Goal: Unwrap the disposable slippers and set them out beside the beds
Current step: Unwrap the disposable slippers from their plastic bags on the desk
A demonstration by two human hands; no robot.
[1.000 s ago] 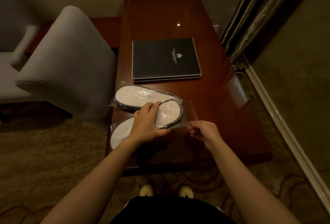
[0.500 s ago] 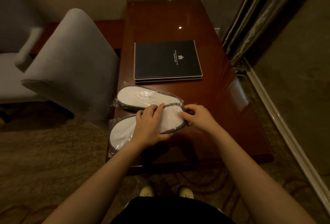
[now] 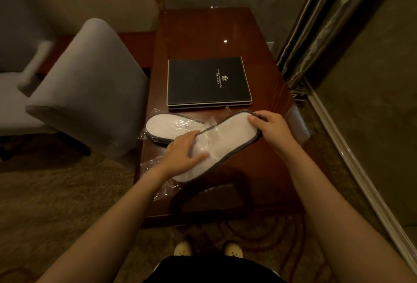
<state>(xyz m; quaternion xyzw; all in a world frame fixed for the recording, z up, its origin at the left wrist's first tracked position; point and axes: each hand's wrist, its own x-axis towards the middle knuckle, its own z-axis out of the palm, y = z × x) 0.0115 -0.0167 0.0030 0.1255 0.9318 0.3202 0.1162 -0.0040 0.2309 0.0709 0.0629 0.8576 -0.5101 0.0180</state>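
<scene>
A white slipper pair with grey edging (image 3: 232,138) lies slanted over the near part of the wooden table (image 3: 203,34), half out of its clear plastic wrapper (image 3: 155,165). My right hand (image 3: 270,127) grips its far end, which is bare of plastic. My left hand (image 3: 185,156) presses flat on the wrapper over the near half. A second pair (image 3: 171,127), still sealed in plastic, lies just behind it near the table's left edge.
A black hotel folder (image 3: 207,81) lies at the table's middle. A grey upholstered chair (image 3: 90,88) stands at the left, close to the table. Curtains (image 3: 316,34) and a baseboard run along the right. Patterned carpet (image 3: 56,192) covers the floor.
My right hand took hold of the slipper pair's end and drew it right and away, out of the wrapper. My left hand stayed pressing on the plastic.
</scene>
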